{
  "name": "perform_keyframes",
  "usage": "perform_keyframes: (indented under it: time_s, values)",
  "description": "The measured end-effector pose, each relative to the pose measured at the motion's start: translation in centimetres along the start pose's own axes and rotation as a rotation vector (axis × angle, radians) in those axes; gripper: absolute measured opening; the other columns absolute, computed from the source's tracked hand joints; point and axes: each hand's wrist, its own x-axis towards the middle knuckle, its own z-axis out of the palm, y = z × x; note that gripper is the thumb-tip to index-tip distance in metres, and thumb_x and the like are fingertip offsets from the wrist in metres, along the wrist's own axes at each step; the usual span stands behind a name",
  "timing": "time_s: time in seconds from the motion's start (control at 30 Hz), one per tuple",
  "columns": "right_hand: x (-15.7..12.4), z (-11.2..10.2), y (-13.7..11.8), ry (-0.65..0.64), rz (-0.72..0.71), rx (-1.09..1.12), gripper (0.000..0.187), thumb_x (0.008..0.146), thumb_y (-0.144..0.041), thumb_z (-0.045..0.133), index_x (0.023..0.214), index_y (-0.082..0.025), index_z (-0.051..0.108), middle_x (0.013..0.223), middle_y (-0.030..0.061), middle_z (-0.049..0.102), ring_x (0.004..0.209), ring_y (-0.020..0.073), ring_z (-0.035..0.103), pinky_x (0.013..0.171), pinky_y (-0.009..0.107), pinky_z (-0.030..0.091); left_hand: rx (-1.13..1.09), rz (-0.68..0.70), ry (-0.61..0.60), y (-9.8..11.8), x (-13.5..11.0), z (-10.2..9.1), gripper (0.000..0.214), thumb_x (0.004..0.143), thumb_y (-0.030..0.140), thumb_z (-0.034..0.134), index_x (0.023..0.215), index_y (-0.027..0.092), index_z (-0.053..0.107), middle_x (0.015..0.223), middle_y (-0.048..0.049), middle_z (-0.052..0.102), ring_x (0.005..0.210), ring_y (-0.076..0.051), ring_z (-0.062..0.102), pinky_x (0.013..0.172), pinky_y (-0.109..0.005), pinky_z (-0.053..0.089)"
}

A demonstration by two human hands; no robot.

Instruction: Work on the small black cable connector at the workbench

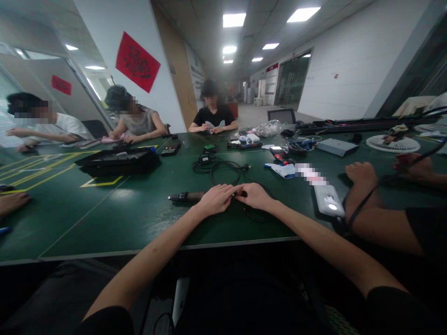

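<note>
Near the front edge of the green table (139, 223), the driver (185, 197) lies level across the person's front, its thin metal tip pointing left; whether it rests on the top or is held just above it is hard to tell. Its rear half is hidden under the left hand (217, 199), so only the tip and front of the body show. Beyond the knuckles a small dark piece (240, 192) comes out between the two hands, too small and too covered to tell if it is the driver's end or a plug. A cord (220, 162) lies looped behind the hands, and one strand runs down behind the right wrist and is lost there.

The left hand is closed over the driver, back upward, fingers stretched toward the other hand and meeting it. The right hand (256, 196) is nearly closed, thumb and forefinger pinched on the dark piece, the other fingers curled in.

To the right, a blurred-out patch covers something between a blue-and-white packet (281, 170) and a white device (328, 201). A co-worker's arm (382, 232) beside that device is cut off by the frame, as is another person's hand (14, 203) at the far left. The contents of the black tray (115, 167) are too dim to make out.
</note>
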Motion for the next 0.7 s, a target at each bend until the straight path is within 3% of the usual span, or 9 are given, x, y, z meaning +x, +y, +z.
perform_keyframes:
  time_s: [0.37, 0.57, 0.7]
  values:
    - [-0.01, 0.11, 0.16, 0.001, 0.0, 0.009, 0.017, 0.094, -0.037, 0.075, 0.089, -0.02, 0.077, 0.095, 0.0045, 0.077, 0.084, 0.0186, 0.07, 0.078, 0.027, 0.045, -0.023, 0.025, 0.034, 0.05, 0.05, -0.23, 0.067, 0.102, 0.022, 0.049, 0.165, 0.023, 0.025, 0.131, -0.0095, 0.065, 0.12, -0.024, 0.059, 0.103, -0.04, 0.05]
    - [0.05, -0.01, 0.28, -0.017, -0.009, 0.011, 0.017, 0.095, -0.037, 0.074, 0.09, -0.02, 0.076, 0.091, 0.0039, 0.076, 0.082, 0.018, 0.069, 0.077, 0.027, 0.044, -0.039, -0.037, 0.048, 0.02, 0.22, -0.14, 0.064, 0.105, 0.029, 0.049, 0.164, 0.023, 0.026, 0.125, -0.0083, 0.066, 0.116, -0.024, 0.06, 0.101, -0.039, 0.05]
    - [0.06, -0.02, 0.2, -0.02, -0.004, 0.005, 0.016, 0.094, -0.036, 0.075, 0.089, -0.02, 0.076, 0.092, 0.0045, 0.076, 0.084, 0.0184, 0.069, 0.077, 0.027, 0.045, -0.017, 0.005, 0.026, 0.26, 0.14, -0.42, 0.07, 0.101, 0.023, 0.05, 0.165, 0.023, 0.022, 0.13, -0.0096, 0.065, 0.12, -0.025, 0.059, 0.102, -0.04, 0.049]
